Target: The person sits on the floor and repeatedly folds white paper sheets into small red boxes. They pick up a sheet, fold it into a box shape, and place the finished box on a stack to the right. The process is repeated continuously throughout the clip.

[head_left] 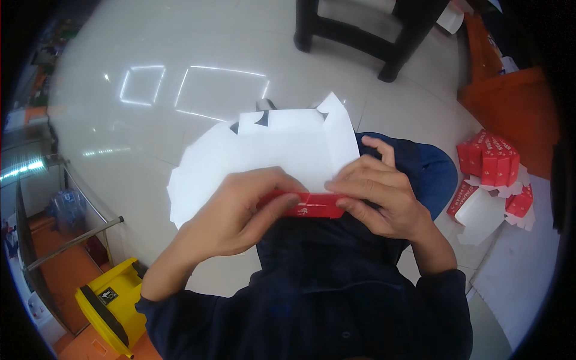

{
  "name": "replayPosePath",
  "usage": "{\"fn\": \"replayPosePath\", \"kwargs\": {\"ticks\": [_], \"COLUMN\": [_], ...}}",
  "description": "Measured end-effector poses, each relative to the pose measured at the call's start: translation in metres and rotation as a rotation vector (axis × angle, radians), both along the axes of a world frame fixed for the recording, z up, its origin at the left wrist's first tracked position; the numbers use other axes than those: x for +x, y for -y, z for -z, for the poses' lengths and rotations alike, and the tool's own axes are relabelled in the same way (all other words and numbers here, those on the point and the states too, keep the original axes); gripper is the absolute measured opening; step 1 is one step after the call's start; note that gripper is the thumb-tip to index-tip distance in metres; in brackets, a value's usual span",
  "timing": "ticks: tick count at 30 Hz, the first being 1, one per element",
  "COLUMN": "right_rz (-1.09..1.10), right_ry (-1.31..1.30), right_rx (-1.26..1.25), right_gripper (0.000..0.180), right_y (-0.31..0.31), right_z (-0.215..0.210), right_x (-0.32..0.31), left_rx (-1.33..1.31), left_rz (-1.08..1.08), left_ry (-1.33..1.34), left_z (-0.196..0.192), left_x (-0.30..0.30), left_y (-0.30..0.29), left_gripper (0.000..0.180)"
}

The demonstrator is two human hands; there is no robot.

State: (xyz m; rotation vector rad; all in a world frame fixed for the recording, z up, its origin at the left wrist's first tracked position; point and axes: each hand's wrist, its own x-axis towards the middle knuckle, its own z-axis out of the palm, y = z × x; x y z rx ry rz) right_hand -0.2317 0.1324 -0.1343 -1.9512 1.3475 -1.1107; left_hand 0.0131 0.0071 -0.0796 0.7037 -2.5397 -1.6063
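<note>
A partly folded cardboard food box lies over my lap, its white inside facing up. Its near wall shows a red printed outside. My left hand pinches this red wall near its middle, thumb on the outside and fingers on the inside. My right hand grips the same wall at its right end, with thumb and fingertips closed on the edge and one finger raised. At the far side, slotted tabs stick up, and the right wall stands partly raised. The left part of the sheet spreads out flat.
Several red and white folded boxes are piled at the right beside an orange cabinet. A black stool stands ahead on the tiled floor. A yellow bin and a metal rail are at the lower left.
</note>
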Motion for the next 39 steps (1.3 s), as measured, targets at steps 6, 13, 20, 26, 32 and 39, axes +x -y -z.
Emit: {"fn": "replayPosePath", "kwargs": {"ticks": [6,13,20,26,32,39], "right_rz": [0.059,0.083,0.069,0.112,0.035,-0.052], "right_ry": [0.308,0.218,0.143,0.241,0.252,0.377], "right_rx": [0.002,-0.037,-0.067,-0.044,-0.007,0.095], "right_gripper": [0.022,0.022,0.027,0.030,0.028,0.024], "right_y": [-0.006,-0.003,0.001,-0.002,0.001,0.015], "right_z": [0.004,-0.007,-0.014,-0.014,-0.013,-0.012], "right_x": [-0.014,-0.004,0.012,0.015,0.015,0.008], "left_rx": [-0.322,-0.891,-1.045,-1.196,-1.059,-0.874], "left_rz": [-0.036,0.034,0.220,0.045,0.187,0.349], "left_ry": [0.175,0.166,0.172,0.056,0.092,0.143], "left_z": [-0.049,-0.054,-0.059,-0.046,-0.059,-0.060], "left_x": [0.020,0.018,-0.013,-0.008,-0.017,-0.035], "left_y": [0.003,0.009,0.001,0.001,-0.006,-0.005], "left_gripper": [0.029,0.014,0.012,0.014,0.013,0.025]}}
